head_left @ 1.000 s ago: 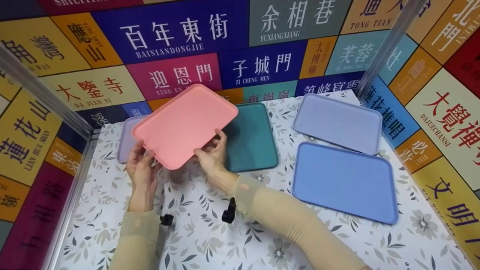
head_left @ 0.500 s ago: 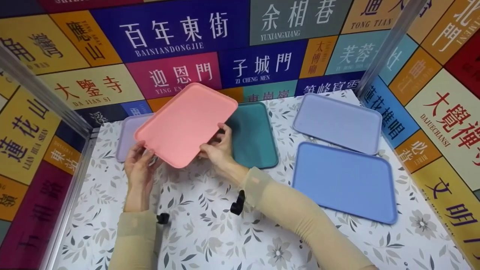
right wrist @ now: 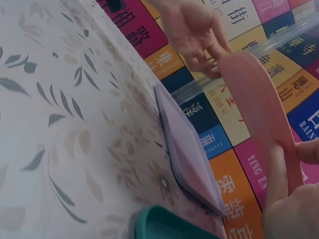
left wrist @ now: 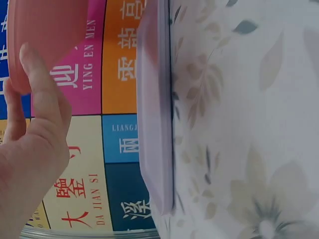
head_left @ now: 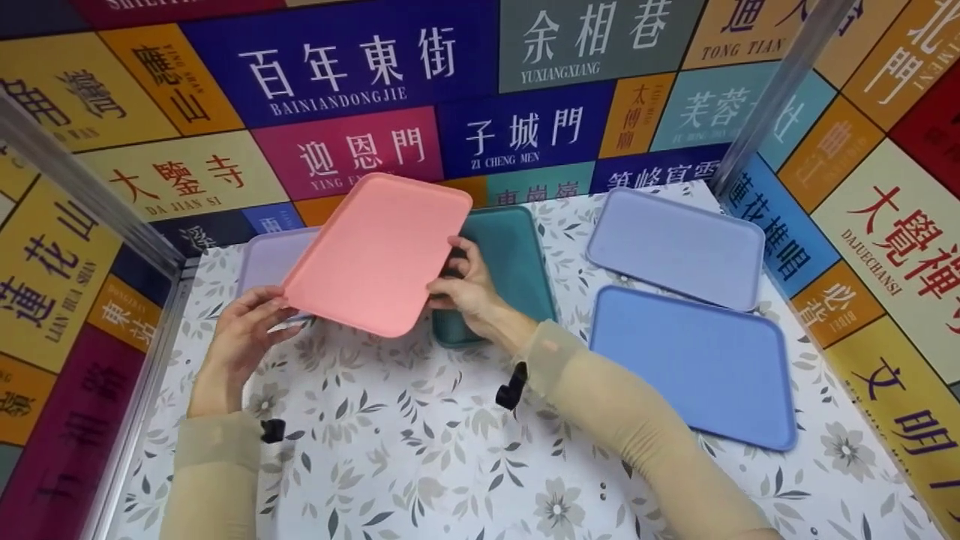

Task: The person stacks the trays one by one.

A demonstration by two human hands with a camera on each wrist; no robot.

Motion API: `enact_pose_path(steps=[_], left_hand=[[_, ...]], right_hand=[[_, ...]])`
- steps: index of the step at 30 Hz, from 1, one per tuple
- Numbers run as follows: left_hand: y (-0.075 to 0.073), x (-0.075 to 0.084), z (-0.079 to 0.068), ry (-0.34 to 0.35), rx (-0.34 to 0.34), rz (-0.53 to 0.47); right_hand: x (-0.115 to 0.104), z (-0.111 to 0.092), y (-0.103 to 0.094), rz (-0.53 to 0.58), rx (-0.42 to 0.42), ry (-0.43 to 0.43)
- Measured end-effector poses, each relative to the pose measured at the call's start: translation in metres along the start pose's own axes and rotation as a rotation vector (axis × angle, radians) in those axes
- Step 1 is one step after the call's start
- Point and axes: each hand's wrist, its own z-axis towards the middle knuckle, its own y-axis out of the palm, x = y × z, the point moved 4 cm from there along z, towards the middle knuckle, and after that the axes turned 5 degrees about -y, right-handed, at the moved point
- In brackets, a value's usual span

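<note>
A pink rectangular tray (head_left: 379, 255) is held up tilted above the table, with its flat face towards the head camera. At its lower left corner, my left hand (head_left: 236, 341) pinches the rim between thumb and fingers. My right hand (head_left: 469, 285) grips the right edge, thumb on the near side and fingers reaching behind. In the right wrist view the tray (right wrist: 256, 107) shows its rim and underside, clear of the table. Partly hidden behind it lie a pale purple tray (head_left: 266, 262) and a teal tray (head_left: 521, 259).
On the right of the table lie a lavender tray (head_left: 675, 247) and, nearer, a blue tray (head_left: 690, 367). The floral-patterned table (head_left: 420, 457) is bounded by walls (head_left: 360, 60) printed with coloured name panels. Metal posts (head_left: 97, 172) stand at the corners.
The pink tray has turned a little, its lower end swinging right. My left hand has moved left and down, now at the corner only; my right hand has shifted right and slightly up.
</note>
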Motion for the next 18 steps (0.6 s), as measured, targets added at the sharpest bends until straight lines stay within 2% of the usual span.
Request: enact_pose_path(steps=[4,8,13,18], left_hand=[[0.002,0.006,0.008,-0.055,-0.017,0.064],[0.005,0.008,0.019,-0.074,-0.074,0.084],[0.004,0.007,0.028,-0.091,-0.203,0.119],[0.004,0.005,0.033,-0.12,-0.312,0.089]], right_hand=[[-0.005,0.002,-0.009,-0.003,-0.05,0.003],[-0.007,0.001,-0.014,-0.005,-0.134,0.021],[-0.007,0.0,-0.02,-0.032,-0.222,0.048],[-0.006,0.0,-0.025,-0.059,-0.28,0.061]])
